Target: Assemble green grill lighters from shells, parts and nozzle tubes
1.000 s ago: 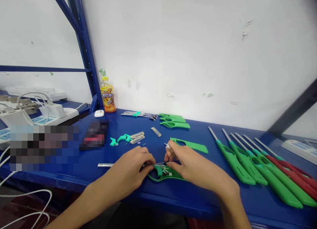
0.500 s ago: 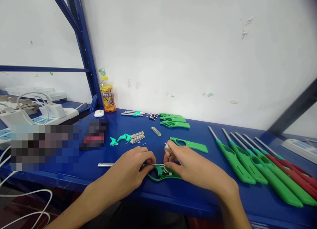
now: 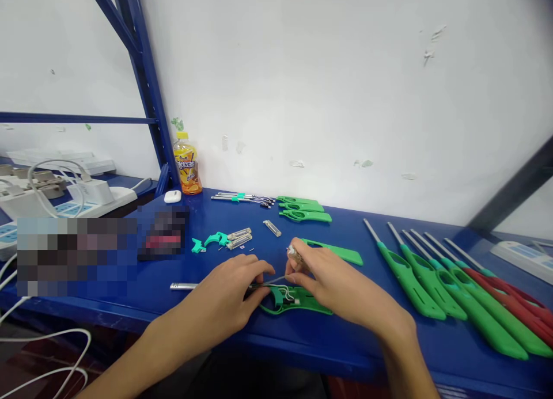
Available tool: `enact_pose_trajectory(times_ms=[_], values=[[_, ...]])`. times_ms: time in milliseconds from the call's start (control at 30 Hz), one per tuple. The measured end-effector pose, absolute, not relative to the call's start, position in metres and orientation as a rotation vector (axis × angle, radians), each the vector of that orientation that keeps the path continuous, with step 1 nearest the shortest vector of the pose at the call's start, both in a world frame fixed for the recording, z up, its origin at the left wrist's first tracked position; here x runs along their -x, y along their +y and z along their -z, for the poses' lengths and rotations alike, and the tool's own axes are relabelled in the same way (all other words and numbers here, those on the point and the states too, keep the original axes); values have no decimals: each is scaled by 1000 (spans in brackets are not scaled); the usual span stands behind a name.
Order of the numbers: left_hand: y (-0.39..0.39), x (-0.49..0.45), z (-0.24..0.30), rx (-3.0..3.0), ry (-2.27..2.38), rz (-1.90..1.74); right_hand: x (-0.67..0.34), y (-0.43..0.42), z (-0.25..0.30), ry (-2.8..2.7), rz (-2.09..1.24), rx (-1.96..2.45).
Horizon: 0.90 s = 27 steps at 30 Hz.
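Note:
My left hand (image 3: pixel 239 284) grips the neck of an opened long-nosed lighter, pinching where its metal tube (image 3: pixel 184 286) meets the green half-shell (image 3: pixel 309 302). A teal trigger (image 3: pixel 277 296), thin white wires and a black piece sit in the shell, just right of my fingertips. My right hand (image 3: pixel 324 272) is closed around a small clear fuel tank (image 3: pixel 295 257) with a whitish top, held above the shell. From its fingertips a thin grey tube (image 3: pixel 276 280) stretches towards my left hand. Behind my right hand lies another green half-shell (image 3: pixel 341 253), partly covered.
Assembled lighters (image 3: pixel 415 281) lie on the right. Loose fuel tanks (image 3: pixel 239 238) and teal triggers (image 3: pixel 216 239) are beyond my left hand. Metal tubes with wires (image 3: pixel 242 198) and green shells (image 3: pixel 305 216) lie at the back. A drink bottle (image 3: pixel 188 166) stands near the wall.
My right hand has lifted slightly away from the shell, uncovering more of it. The thin tube is now drawn out between my hands. My left hand stays at the neck.

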<state>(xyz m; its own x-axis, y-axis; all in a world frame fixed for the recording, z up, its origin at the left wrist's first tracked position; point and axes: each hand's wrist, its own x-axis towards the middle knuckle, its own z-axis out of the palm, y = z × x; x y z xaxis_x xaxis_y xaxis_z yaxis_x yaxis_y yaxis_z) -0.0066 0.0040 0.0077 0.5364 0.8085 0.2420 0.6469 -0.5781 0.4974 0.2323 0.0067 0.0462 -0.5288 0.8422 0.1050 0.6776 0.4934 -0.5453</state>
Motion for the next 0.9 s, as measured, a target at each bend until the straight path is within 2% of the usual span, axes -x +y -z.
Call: enact_pose_trajectory(times_ms=[233,367,567,900], values=[[6,-5,-7,-2421,1093,-904,-228,6,-51,-2327,-632,1105],[10,-5,-4,-2414,1078,-1055,-226,4,-55,-2300,-524,1196],[9,-4,-5,-2395,1111,-1138,-231,0,-54,-2287,-476,1394],[9,-7,-5,-2376,1052,-1202,-232,2,-55,-2417,-591,1219]])
